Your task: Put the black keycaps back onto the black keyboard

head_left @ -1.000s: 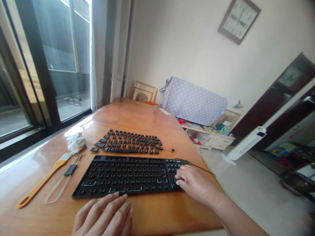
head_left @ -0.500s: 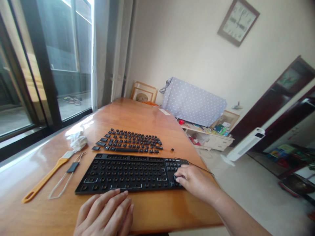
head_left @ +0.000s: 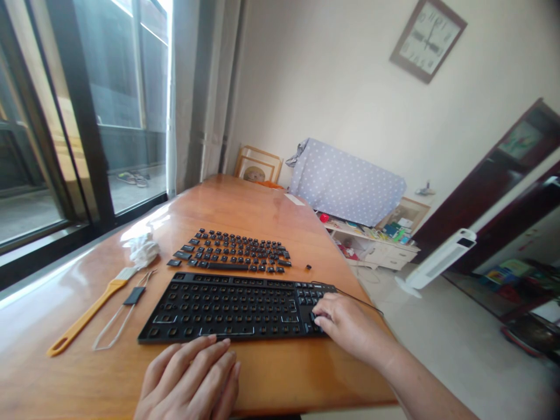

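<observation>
In the head view, the stripped black keyboard [head_left: 227,306] lies on the wooden table [head_left: 280,373]. The left hand [head_left: 192,379] rests flat just before it, fingers together. The right hand [head_left: 350,326] curls over the keyboard's number pad; whether it pinches anything cannot be told. The loose keycaps [head_left: 231,252] lie behind.

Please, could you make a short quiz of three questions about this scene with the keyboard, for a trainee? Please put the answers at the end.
1. Fill the gap with "in front of" or "beyond": seen from the person, the rows of loose black keycaps lie ___ the black plastic keyboard base with bare sockets.
2. True or false: the left hand lies flat on the orange-brown wooden table, at the near side of the keyboard base.
3. The right hand rests on:
A) the loose keycaps
B) the right end of the keyboard base
C) the far end of the table

Key: 1 beyond; 2 true; 3 B.
</observation>
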A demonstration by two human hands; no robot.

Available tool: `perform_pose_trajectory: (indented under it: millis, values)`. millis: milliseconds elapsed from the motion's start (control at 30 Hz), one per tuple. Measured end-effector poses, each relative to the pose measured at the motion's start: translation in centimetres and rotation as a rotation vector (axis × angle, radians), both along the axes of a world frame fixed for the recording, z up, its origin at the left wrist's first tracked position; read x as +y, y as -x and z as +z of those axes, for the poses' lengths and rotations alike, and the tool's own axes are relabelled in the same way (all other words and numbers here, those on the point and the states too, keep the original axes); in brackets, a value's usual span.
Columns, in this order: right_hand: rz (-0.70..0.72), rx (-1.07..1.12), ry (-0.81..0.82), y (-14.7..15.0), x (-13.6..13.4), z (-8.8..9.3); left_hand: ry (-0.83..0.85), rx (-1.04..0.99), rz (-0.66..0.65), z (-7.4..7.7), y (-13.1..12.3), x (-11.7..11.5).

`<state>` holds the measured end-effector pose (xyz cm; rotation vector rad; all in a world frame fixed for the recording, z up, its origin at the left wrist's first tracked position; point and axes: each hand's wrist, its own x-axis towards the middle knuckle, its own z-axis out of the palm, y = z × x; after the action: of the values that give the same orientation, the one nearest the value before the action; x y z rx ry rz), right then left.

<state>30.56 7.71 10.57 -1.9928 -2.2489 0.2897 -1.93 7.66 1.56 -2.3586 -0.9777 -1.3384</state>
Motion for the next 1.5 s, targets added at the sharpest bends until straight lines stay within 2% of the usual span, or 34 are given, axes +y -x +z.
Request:
perform_pose_trajectory:
  millis: [167, 667, 1200, 1500]
  values:
    - [0.002, -0.019, -0.022, 0.3, -0.1, -0.1, -0.087, 0.112, -0.009, -0.1, 0.7, 0.6]
    - [-0.014, -0.127, 0.004, 0.9, -0.1, 0.3, 0.091, -0.087, 0.018, 0.7, -0.7, -0.8]
    - [0.036, -0.178, 0.052, 1.0, 0.6, 0.9, -0.001, 0.043, 0.005, 0.7, 0.0, -0.2]
    - [0.028, -0.167, 0.052, 0.8, 0.1, 0.5, 0.107, -0.092, 0.026, 1.0, -1.0, -1.0]
